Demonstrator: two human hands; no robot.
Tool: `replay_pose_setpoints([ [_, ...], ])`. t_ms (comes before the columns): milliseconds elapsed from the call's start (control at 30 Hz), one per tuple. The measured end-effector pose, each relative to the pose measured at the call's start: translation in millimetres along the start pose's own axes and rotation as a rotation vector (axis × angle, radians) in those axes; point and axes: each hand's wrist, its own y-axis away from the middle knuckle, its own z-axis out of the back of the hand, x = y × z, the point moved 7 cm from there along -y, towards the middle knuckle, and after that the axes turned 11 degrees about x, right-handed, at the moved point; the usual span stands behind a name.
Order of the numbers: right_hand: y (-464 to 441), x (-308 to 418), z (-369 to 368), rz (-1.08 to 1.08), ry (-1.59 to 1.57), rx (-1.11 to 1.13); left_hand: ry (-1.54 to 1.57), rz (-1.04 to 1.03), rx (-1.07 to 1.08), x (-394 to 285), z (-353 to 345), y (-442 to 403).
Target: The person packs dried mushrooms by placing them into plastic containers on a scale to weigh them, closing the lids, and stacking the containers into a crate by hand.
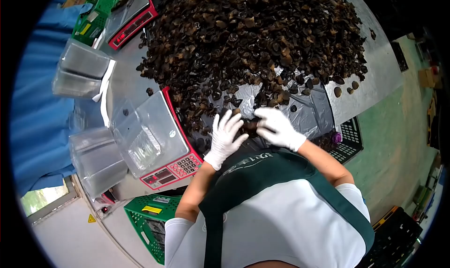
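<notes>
A large heap of dark brown, fungus-like pieces covers the table, thinning out toward my body over grey plastic sheeting. My left hand, in a white glove, has its fingers spread over the near edge of the pieces. Facing it, my right hand, also gloved in white, has its fingers curled against a few dark pieces between the two hands. Just what its fingertips hold is hidden. Left of my left hand is a red scale with a clear plastic tray on top.
A second red scale stands at the back left. Stacks of clear plastic containers line the left side. A green crate is low at the left, and a black crate is at the table's right edge.
</notes>
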Motion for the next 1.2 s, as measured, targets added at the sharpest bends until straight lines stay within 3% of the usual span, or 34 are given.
replay_pose_setpoints([
  [100, -15.6, -42.3, 40.1, -0.253, -0.014, -0.271, 0.068, 0.103, -0.147, 19.5, 16.8, -10.6],
  [167, -25.0, -73.2, 57.5, -0.349, 0.255, -0.382, 0.077, 0.246, -0.132, 33.6, 17.3, -25.1],
  [267, -32.1, -108.1, 37.9, -0.549, 0.368, -0.197, 0.040, 0.363, -0.015, 41.8, -3.2, -38.0],
  [367, -30.5, -55.3, 2.8, -0.411, 0.337, 0.047, -0.044, 0.272, 0.189, 24.5, -21.4, -34.8],
  [533, -1.8, 6.3, -44.5, -0.167, 0.136, 0.246, 0.068, 0.138, 0.206, -1.7, -22.5, 1.2],
  [567, -1.7, 10.4, -39.5, -0.105, 0.131, 0.200, 0.071, 0.148, 0.204, -3.9, -21.8, 7.6],
  [633, -10.3, 5.6, -21.2, -0.212, -0.018, 0.167, 0.088, 0.147, 0.152, -5.0, -18.3, 15.7],
  [700, -30.2, -4.6, 13.8, -0.187, 0.053, -0.131, 0.120, 0.158, 0.105, -3.5, -13.2, 17.5],
  [800, -62.2, -57.1, 48.1, -0.295, 0.231, -0.275, 0.161, 0.160, 0.001, 0.0, -3.8, 13.6],
  [867, -80.4, -80.5, 66.5, -0.243, 0.400, -0.408, 0.171, 0.164, -0.067, 3.7, 2.0, 10.0],
  [1033, -93.0, -130.2, 68.5, -0.309, 0.474, -0.303, 0.173, 0.170, -0.160, 12.2, 13.5, 10.2],
  [1133, -75.1, -134.2, 79.5, -0.417, 0.246, -0.411, 0.192, 0.198, -0.209, 16.6, 17.2, 14.2],
  [1167, -64.2, -138.2, 79.4, -0.527, -0.027, -0.384, 0.215, 0.210, -0.230, 18.7, 18.0, 16.4],
  [1200, -54.1, -135.1, 81.8, -0.533, -0.067, -0.359, 0.229, 0.222, -0.240, 20.1, 18.7, 17.4],
])
